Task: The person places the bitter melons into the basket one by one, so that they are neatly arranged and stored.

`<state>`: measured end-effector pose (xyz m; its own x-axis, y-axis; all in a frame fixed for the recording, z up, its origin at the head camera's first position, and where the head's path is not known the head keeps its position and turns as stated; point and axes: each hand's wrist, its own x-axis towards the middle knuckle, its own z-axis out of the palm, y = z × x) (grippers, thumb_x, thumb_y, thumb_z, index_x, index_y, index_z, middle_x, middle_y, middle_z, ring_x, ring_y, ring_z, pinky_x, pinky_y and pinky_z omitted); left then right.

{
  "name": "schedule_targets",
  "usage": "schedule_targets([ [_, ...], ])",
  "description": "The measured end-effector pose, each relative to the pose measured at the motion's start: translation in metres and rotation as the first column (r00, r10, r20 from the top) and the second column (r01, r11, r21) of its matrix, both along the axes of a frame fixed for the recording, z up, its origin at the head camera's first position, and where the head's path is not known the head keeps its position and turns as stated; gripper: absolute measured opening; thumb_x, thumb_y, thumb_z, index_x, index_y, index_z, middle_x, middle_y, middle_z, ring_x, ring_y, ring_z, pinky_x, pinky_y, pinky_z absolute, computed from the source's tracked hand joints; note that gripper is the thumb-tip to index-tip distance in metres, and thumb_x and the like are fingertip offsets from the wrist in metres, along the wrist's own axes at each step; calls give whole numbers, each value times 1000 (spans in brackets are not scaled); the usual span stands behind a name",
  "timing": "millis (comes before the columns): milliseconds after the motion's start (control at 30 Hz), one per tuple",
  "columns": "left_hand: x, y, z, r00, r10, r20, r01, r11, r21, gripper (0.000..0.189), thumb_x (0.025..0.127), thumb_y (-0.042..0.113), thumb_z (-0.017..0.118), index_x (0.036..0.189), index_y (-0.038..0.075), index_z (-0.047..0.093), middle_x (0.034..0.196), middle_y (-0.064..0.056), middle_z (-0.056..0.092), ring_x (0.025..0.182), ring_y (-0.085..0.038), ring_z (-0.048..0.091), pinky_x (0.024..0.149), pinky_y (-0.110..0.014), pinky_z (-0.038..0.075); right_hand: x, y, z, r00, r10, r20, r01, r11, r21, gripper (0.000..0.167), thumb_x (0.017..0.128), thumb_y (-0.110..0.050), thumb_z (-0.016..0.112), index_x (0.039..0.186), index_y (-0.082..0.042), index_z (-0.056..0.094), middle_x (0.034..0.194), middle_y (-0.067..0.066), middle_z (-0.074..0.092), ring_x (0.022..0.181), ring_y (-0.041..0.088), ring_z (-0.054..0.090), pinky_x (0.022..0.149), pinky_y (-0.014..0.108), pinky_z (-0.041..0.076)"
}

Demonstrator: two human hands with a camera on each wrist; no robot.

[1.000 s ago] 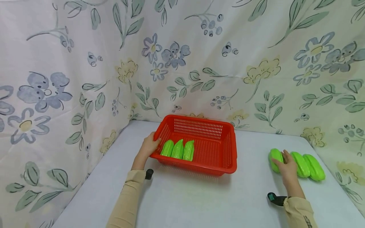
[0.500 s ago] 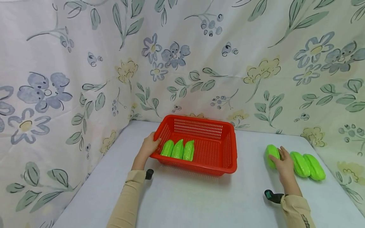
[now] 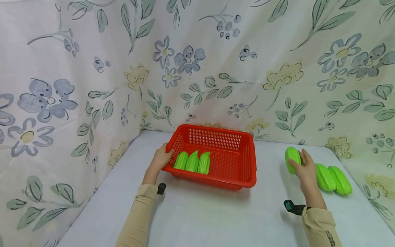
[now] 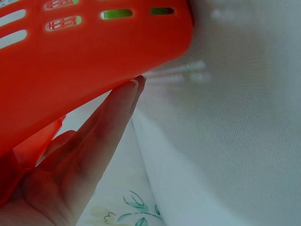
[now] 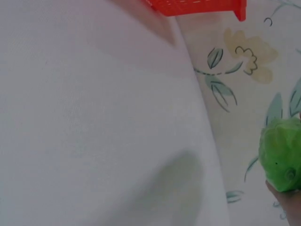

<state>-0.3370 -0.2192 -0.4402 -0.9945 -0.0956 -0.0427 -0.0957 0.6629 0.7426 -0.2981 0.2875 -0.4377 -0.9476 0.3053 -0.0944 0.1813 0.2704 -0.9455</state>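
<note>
A red plastic basket [image 3: 216,178] with slotted walls stands on the white table. My left hand [image 3: 162,158] grips its left side, thumb over the rim and fingers [image 4: 110,122] along the outer wall. Three bright green, ridged bitter melons [image 3: 192,162] lie side by side in the basket's left part. To the right, my right hand [image 3: 307,170] holds another bitter melon [image 3: 292,159] between thumb and fingers, raised off the table. The right wrist view catches its bumpy end and part of the thumb; the other fingers are mostly cut off.
Two more bitter melons [image 3: 331,179] lie together on the table [image 3: 228,219], just right of my right hand. Behind the table and along its left hangs a floral curtain [image 3: 222,68]. Black wrist devices [image 3: 294,207] stick out beside the cuffs.
My right hand has lifted the bitter melon and carried it away from the other two, a little leftward and toward the back. The left hand and basket stay put.
</note>
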Motion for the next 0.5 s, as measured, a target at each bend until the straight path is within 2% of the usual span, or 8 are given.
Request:
schedule_targets([
  [500,2,0,0,1000,-2,2,2,1000,-2,50,100,23,49,144,2,37,126,-23,60,98,-29,64,80,-42,57,3,-24,35,994,-9,-105,11,1000,25,76,101,-25,51,158,-20,2,164,2,7,152,24,6,122,45,15],
])
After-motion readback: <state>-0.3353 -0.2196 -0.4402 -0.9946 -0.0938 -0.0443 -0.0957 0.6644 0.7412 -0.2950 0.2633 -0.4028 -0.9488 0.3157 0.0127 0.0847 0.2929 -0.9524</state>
